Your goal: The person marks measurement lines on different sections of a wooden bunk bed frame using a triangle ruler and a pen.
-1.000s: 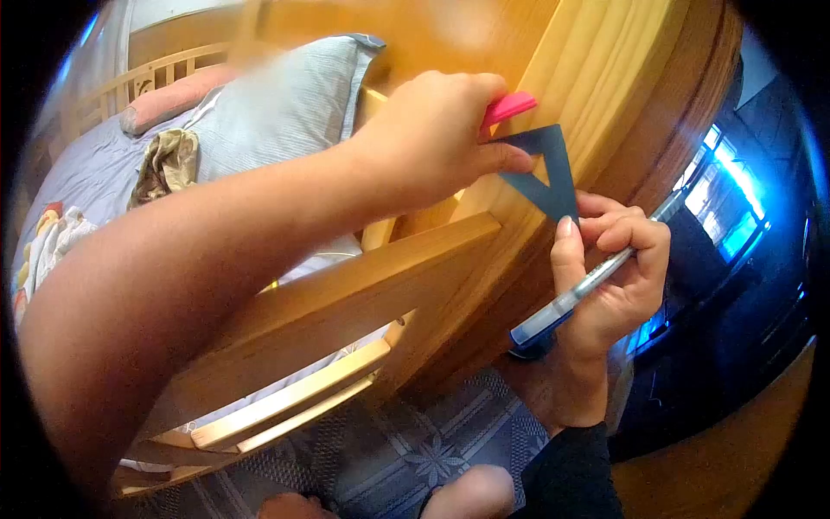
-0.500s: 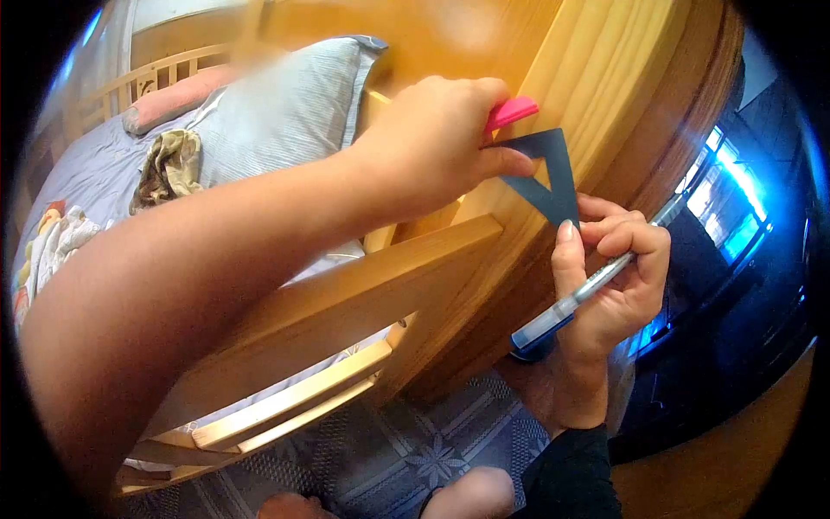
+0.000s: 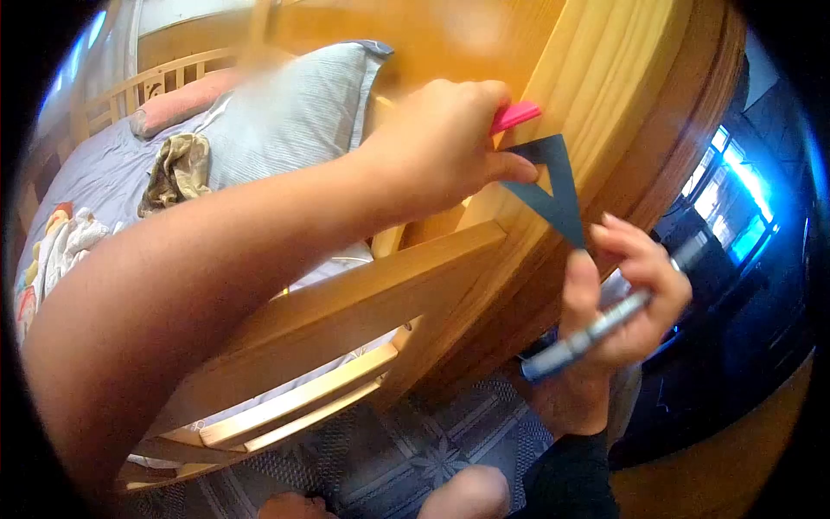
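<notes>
My left hand [image 3: 450, 143] reaches in from the left, closed. A bright pink piece [image 3: 517, 116] sticks out of its fist. Its thumb rests on a dark grey triangular frame [image 3: 566, 192] with an open middle, held over the wooden edge. My right hand [image 3: 627, 303], blurred by motion, has a blue-and-clear pen [image 3: 588, 336] lying across it under bent fingers. The right thumb is close to the triangle's lower tip; its index finger stands apart from it. Whether the thumb touches the tip is not clear. The rest of the pink piece is hidden.
A pale wooden rail [image 3: 380, 294] and a curved wooden board [image 3: 605, 104] lie beneath the hands. At left are a bed with a striped pillow [image 3: 285, 112], a pink bolster [image 3: 177, 105] and crumpled cloth [image 3: 177, 171]. Patterned fabric [image 3: 380, 458] is below.
My right hand has moved slightly down and right with the pen, its fingers parting from the triangle's tip. My left hand and the triangle have barely shifted.
</notes>
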A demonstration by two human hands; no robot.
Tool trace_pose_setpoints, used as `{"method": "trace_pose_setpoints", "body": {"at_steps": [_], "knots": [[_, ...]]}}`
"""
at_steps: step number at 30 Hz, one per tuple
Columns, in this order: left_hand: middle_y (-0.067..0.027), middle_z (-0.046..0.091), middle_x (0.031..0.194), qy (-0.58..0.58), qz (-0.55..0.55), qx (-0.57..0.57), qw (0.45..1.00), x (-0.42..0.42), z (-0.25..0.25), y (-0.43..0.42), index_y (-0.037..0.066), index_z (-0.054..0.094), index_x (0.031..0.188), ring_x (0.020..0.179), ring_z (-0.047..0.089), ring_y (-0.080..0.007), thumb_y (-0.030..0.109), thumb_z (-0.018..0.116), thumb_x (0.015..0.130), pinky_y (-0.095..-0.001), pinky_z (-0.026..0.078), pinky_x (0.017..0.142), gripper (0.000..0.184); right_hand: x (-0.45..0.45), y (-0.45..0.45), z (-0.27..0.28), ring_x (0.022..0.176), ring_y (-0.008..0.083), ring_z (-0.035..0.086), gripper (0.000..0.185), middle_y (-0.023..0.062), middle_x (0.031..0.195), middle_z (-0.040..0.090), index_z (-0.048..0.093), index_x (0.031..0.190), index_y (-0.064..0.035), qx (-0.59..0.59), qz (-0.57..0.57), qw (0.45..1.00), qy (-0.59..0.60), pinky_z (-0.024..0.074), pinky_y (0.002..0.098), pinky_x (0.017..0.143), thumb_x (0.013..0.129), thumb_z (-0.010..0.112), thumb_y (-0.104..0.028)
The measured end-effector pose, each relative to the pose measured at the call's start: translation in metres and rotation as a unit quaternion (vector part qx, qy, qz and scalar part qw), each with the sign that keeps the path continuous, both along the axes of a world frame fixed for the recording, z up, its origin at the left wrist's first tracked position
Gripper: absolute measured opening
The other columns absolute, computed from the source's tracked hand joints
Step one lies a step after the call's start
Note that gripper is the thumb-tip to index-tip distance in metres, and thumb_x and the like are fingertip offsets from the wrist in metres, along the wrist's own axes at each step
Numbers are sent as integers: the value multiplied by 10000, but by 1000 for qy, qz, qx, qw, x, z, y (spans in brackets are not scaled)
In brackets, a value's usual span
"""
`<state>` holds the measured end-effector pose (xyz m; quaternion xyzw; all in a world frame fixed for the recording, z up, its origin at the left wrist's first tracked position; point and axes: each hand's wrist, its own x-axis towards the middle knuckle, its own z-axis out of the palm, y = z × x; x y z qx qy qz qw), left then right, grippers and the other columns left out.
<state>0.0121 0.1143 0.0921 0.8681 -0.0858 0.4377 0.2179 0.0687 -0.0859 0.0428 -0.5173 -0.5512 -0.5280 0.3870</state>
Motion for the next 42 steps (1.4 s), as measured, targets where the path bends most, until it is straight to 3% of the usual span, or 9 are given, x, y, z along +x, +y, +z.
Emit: {"method": "trace_pose_setpoints", "body": {"at_steps": [5,11,16,18,21,23,36,39,42], "knots": [[-119,616,667,-9,-10,10,1000,3,1,3,-3,580,860,590,590,-211,221,807,712,-337,467,565,352,-12,-24,-26,617,233,550,462,117,773,582,454,1072,-64,-74,59,994,-61,486,345,546,934,488,-504],[-105,588,619,-4,-9,17,1000,1,3,2,-6,576,853,548,545,-191,217,808,711,-331,448,543,351,-28,-10,-34,553,150,472,377,4,680,489,693,1028,-64,-206,-26,973,-103,400,267,465,948,482,-367],[-97,583,616,-34,-43,22,998,4,1,5,-5,569,839,543,518,-155,210,806,715,-329,433,530,343,-17,13,-47,554,166,490,326,16,672,501,678,1055,-37,-126,-25,986,-102,428,274,473,843,510,-218],[-186,626,682,-30,-22,24,999,4,3,5,-5,630,821,651,631,-344,309,820,673,-406,483,608,395,-11,21,-47,534,175,499,272,26,674,535,630,1039,-1,-85,4,991,-101,436,280,473,836,547,-162],[-109,637,758,185,45,-35,981,-20,28,-13,44,586,842,681,592,-247,302,787,756,-348,460,641,338,-15,24,-47,522,172,510,194,31,681,559,592,990,5,-59,27,995,-73,440,270,472,811,595,-70],[-110,605,712,119,51,-21,991,-32,16,-30,18,579,837,656,579,-237,282,775,770,-339,451,620,336,-17,21,-48,590,204,533,316,82,766,573,545,1028,-9,-98,7,994,-45,429,299,520,728,634,31],[-18,548,642,-11,39,-6,999,-11,-9,-30,11,542,836,556,481,-75,102,723,823,-227,400,493,203,-9,32,-54,591,196,532,312,62,745,548,636,1020,-47,11,6,996,-87,460,265,475,713,674,-87],[-7,540,639,-6,39,6,999,-13,-7,-27,13,542,826,542,466,-68,101,721,824,-226,400,489,200,-9,12,-53,732,232,577,295,122,889,603,539,1123,-11,-94,8,993,-72,493,335,643,874,629,-141],[2,531,637,18,51,21,998,-15,-6,-29,19,540,815,550,462,-58,99,718,827,-220,405,506,196,13,7,-56,734,207,567,432,168,999,593,462,1124,-47,11,-31,986,-162,508,321,674,980,402,-450]]}}
